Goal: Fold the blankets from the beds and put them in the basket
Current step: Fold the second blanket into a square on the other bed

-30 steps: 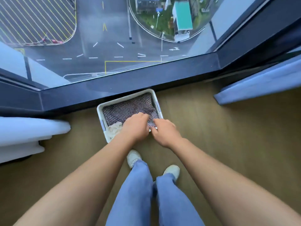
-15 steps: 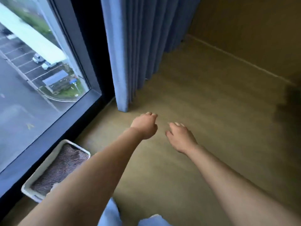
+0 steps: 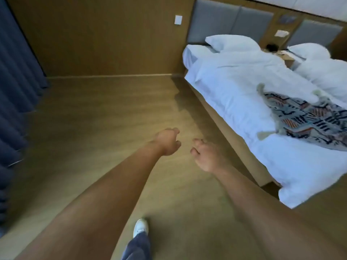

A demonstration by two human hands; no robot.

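Left hand [image 3: 166, 141], right hand [image 3: 205, 156] off basket, slack, empty; blanket [image 3: 309, 119] apparently crosswise on bed [image 3: 234, 87].

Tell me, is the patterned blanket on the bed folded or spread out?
Spread out: the patterned blanket lies loose and rumpled across the white bed.

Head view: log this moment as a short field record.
left grip: empty, fingers loosely curled, above the floor
right grip: empty, fingers relaxed
patterned blanket: unfolded, lying across the near bed
basket: not in view
curtain: along the left edge
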